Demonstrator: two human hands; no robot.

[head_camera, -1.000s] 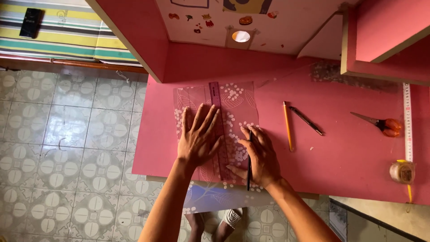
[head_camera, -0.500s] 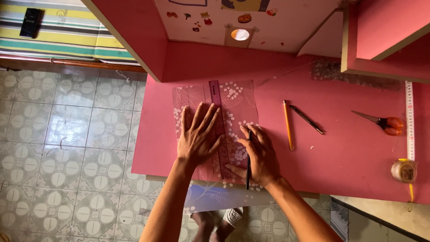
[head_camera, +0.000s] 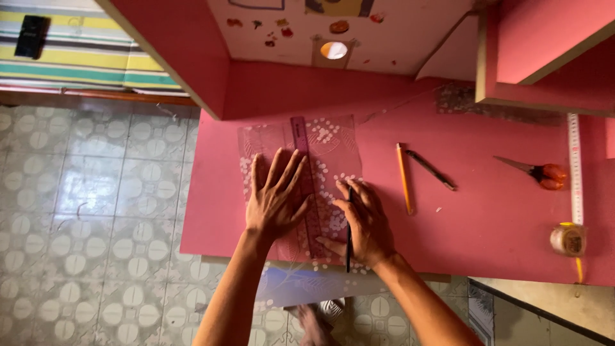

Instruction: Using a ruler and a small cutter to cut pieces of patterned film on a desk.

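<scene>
The left hand (head_camera: 277, 200) lies flat with fingers spread wide, pressing a long translucent purple plastic ruler (head_camera: 306, 181) onto a clear plastic sheet printed with white dots (head_camera: 330, 144), while the right hand (head_camera: 360, 221) grips a thin dark pen-like tool (head_camera: 349, 238) held against the ruler's right edge. The sheet sits near the left edge of the pink tabletop (head_camera: 487, 224) and hangs over its near edge above the patterned tile floor (head_camera: 96, 211). To the right lies bare pink surface before a yellow pencil (head_camera: 403, 178), a dark pen (head_camera: 430, 170), orange-handled scissors (head_camera: 538, 173) and a tape measure (head_camera: 570, 237).
</scene>
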